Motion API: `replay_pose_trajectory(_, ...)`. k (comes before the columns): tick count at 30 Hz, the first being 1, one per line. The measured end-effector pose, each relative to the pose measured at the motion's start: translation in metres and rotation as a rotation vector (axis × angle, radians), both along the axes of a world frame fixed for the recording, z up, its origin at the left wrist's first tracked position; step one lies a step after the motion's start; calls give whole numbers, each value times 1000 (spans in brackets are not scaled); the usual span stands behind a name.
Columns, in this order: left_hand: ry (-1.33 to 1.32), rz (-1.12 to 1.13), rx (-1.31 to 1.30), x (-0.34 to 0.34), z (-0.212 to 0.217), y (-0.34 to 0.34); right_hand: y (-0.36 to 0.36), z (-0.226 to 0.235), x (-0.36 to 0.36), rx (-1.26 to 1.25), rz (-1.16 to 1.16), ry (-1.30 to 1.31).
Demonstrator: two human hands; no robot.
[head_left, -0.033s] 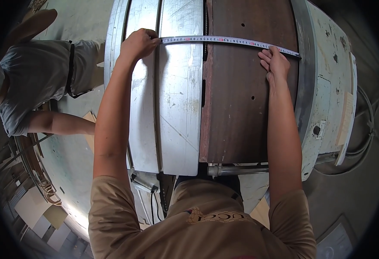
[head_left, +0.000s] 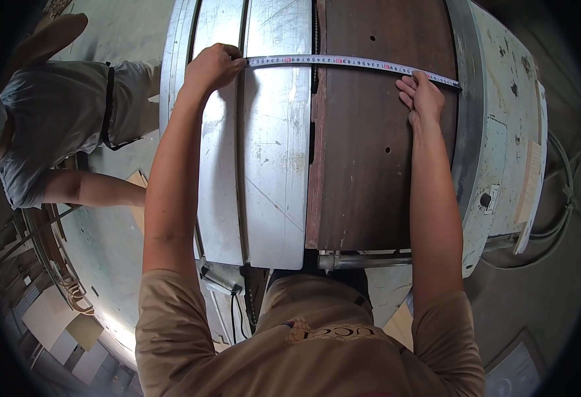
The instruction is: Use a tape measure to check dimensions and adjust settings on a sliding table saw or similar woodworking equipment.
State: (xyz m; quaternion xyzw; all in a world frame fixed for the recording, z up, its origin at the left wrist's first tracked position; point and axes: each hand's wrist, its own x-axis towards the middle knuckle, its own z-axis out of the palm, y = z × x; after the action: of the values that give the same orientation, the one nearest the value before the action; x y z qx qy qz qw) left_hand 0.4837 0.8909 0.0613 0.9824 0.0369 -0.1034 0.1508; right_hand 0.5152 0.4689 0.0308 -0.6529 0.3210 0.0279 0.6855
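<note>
A white tape measure (head_left: 353, 63) lies stretched from left to right across the machine's table. Its left end goes into my left hand (head_left: 214, 67), which is closed over the silver metal table section (head_left: 277, 152) beside a long groove. Further right, my right hand (head_left: 425, 97) has its index finger and thumb on the tape, with the other fingers curled above the dark brown table plate (head_left: 376, 178). The tape's right end reaches the plate's edge, against a grey metal rail (head_left: 470, 112). Whether a tape case sits inside my left hand is hidden.
At the left a person in grey clothes (head_left: 55, 106) stands close by, one arm reaching toward the table. A pale machine housing (head_left: 502, 145) flanks the right side, with cables (head_left: 568, 198) beyond it. A metal bar (head_left: 363, 261) runs along the near edge.
</note>
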Motion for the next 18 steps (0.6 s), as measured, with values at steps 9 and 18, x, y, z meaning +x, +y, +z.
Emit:
replay_pose_trajectory(9, 46, 12, 12, 2, 5, -4, -2, -1, 0, -3, -3, -1)
replay_pose_trajectory(18, 37, 10, 24, 2, 4, -4, 0, 0, 0, -13, -6, 1)
